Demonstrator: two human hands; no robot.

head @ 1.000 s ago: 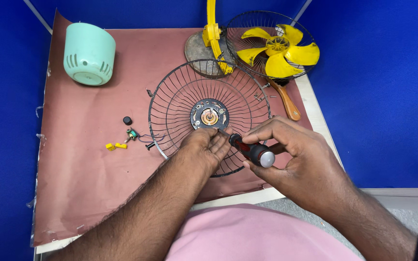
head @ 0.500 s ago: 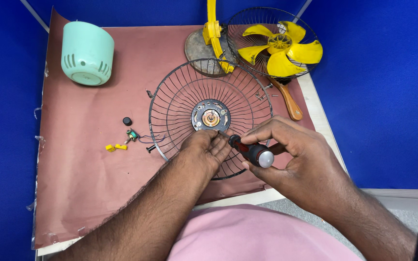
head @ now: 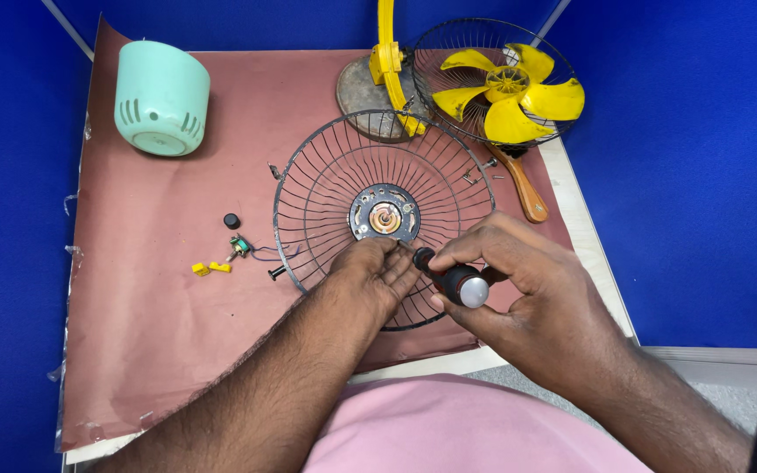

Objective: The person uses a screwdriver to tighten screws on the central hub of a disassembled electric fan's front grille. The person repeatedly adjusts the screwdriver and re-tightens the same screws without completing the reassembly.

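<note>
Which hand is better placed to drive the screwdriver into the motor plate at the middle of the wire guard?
Right, most likely. The right hand already grips the screwdriver, angled toward the motor plate. The left hand rests on the wire guard, steadying it.

A reddish-brown paper sheet [head: 159, 350] covers most of the tabletop [head: 584, 263], whose pale edge shows along the right and near sides. Blue partition walls [head: 685, 175] stand behind and on both sides. At the far left of the sheet a mint-green plastic housing [head: 161, 99] with slotted vents lies on its side. Near the middle left lie a small black cap [head: 232, 220], a little green switch with thin wires [head: 240, 246] and two yellow plastic pieces [head: 208, 268], close together. At the far right a second wire cage holds a yellow fan blade [head: 508, 92]. A yellow stand on a round grey base [head: 370, 88] sits just beside it, and a wooden handle [head: 523, 186] lies below that cage.
</note>
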